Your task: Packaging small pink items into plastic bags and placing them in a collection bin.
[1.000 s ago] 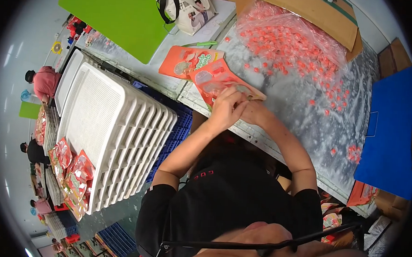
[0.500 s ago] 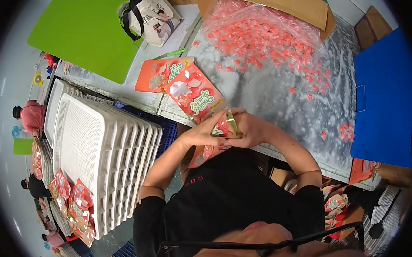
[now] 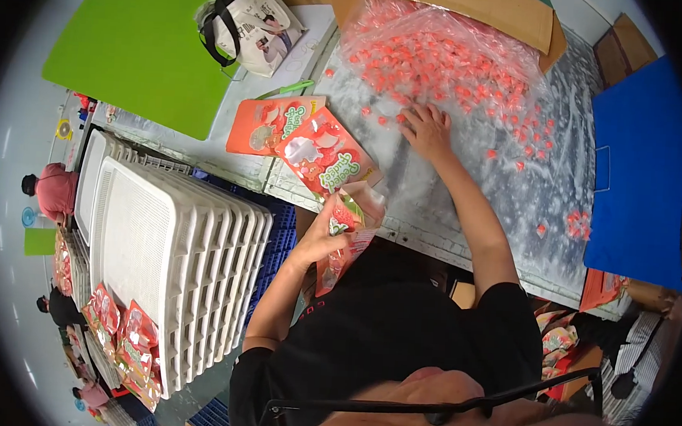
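My left hand [image 3: 318, 241] grips a red printed pouch [image 3: 365, 214] at the table's front edge, close to my body. The pouch's mouth gapes at its upper end. My right hand [image 3: 428, 133] is stretched forward over the table, fingers spread, at the near edge of a heap of small red wrapped candies [image 3: 441, 64]. A few loose candies lie by its fingertips; whether it touches one I cannot tell. Two flat pouches, a front one [image 3: 330, 152] overlapping another [image 3: 253, 125], lie just beyond my left hand.
A cardboard box [image 3: 475, 12] with clear plastic lining spills the candies. Left are stacked white trays [image 3: 135, 233] with filled pouches [image 3: 135, 337], a green board [image 3: 149, 41], a bag [image 3: 258, 31] and a green-handled knife [image 3: 295, 87]. A blue panel [image 3: 640, 175] stands right. Other people work far left.
My right hand has let go of the pouch and reached forward to the candies. My left hand keeps the pouch, now tilted with its mouth spread wider.
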`<action>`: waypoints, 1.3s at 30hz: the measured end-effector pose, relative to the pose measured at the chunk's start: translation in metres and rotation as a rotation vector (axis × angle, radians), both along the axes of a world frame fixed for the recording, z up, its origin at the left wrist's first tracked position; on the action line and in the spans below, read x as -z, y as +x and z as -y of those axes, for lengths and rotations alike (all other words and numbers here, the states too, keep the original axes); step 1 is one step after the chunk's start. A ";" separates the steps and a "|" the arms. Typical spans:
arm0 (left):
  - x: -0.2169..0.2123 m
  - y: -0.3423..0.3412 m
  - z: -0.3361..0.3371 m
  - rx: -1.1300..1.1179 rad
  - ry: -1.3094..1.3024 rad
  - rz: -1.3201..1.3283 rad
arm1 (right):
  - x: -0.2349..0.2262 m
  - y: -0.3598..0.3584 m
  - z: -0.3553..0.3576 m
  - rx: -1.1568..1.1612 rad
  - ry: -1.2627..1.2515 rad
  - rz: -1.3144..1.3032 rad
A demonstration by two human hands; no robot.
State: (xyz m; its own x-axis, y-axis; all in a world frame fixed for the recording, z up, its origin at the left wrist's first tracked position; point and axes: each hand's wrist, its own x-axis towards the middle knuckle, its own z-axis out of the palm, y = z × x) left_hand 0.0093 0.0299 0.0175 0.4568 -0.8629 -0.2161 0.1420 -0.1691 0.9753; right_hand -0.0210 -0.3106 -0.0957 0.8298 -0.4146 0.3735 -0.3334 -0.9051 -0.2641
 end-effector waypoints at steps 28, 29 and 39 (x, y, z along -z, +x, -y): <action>0.026 -0.012 0.012 0.136 0.004 -0.147 | -0.025 -0.180 -0.008 0.041 0.728 0.146; 0.022 -0.010 0.013 0.157 0.010 -0.107 | -0.024 -0.183 -0.003 0.092 1.157 0.411; 0.022 -0.015 0.018 0.108 0.013 -0.100 | 0.002 -0.172 0.021 0.141 0.358 0.117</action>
